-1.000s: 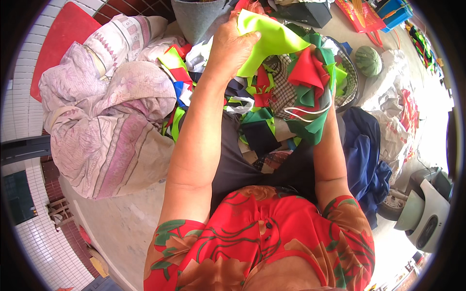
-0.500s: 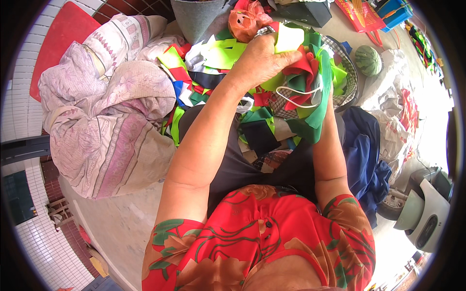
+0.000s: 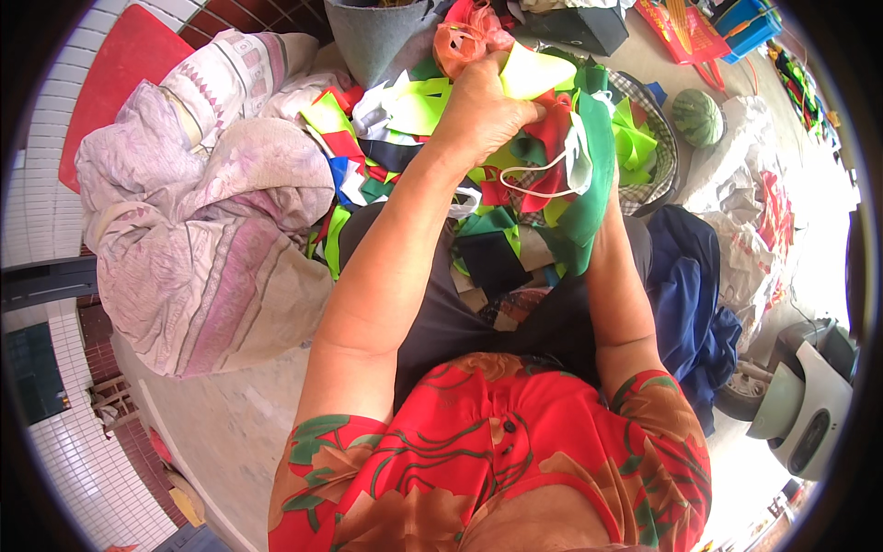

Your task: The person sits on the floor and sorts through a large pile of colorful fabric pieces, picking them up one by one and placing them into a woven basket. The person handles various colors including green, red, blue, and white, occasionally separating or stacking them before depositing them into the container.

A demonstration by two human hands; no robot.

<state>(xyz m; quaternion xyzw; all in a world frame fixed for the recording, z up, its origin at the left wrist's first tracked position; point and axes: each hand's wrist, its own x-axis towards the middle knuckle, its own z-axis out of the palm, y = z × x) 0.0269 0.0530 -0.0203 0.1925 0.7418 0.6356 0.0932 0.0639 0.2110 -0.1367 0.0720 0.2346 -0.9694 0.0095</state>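
Observation:
My left hand is closed at the edge of a bright yellow fabric scrap, its thumb toward the bundle beside it. My right hand is mostly behind a bundle of cloth scraps, which it holds up over my lap; its fingers are hidden. In that bundle a long green strip hangs down past the wrist, with red cloth and a white elastic cord next to it. Below and left of my hands lies a pile of yellow, red, black and white scraps.
A checked cloth-lined basket stands behind the bundle. A grey felt bin and an orange plastic bag are at the back. Large patterned bedding lies left. To the right are a watermelon, white plastic sacks and navy cloth.
The bundle in my right hand has moved slightly left and down, uncovering more of the yellow-green scrap in the basket. My left hand has shifted a little left at the yellow scrap.

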